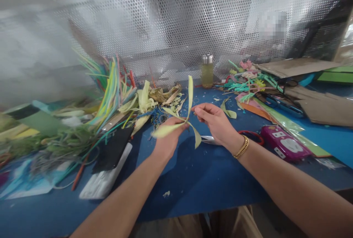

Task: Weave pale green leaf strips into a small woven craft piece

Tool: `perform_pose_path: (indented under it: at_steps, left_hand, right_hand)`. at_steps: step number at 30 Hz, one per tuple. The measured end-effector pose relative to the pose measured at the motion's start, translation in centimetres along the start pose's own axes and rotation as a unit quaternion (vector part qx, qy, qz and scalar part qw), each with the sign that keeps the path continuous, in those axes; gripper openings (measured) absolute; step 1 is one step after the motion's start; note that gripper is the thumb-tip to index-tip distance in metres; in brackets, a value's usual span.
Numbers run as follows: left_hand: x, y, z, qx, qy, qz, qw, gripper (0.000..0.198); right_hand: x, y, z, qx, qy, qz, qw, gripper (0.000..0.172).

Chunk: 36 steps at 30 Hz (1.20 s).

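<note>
My left hand (170, 135) is closed around the base of several pale green strips (190, 96) that look like corn husk; they fan out upward and to the sides from a common middle. Just right of them, my right hand (211, 118) has thumb and forefinger pinched together, and I cannot make out whether anything thin is between them. A gold bracelet (242, 147) circles the right wrist. Scissors (211, 140) lie on the blue table beneath the right hand, their blades pointing left and a red handle showing past the wrist.
Husk pieces (145, 100) and coloured stems (111, 83) pile up at left, beside a black phone (114, 150). A bottle (207, 72) stands against the perforated metal panel (176, 28). At right are a purple case (285, 143), craft flowers (248, 78) and cardboard (325, 105).
</note>
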State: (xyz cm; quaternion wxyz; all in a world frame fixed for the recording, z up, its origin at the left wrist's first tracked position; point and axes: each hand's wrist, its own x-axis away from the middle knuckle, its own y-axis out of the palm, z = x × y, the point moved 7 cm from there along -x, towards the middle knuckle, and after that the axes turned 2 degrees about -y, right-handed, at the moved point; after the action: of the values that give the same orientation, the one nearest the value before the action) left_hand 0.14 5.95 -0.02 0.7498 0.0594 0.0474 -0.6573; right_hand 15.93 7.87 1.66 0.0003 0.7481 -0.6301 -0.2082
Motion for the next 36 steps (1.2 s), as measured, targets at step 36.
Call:
perform_pose_path:
  at_steps: [36]
  left_hand:
    - [0.5,1.0,-0.3,0.05,-0.046,-0.064,0.996,0.028]
  right_hand:
    - [0.6,-0.3,0.7,0.149,0.06,0.034,0.986,0.036]
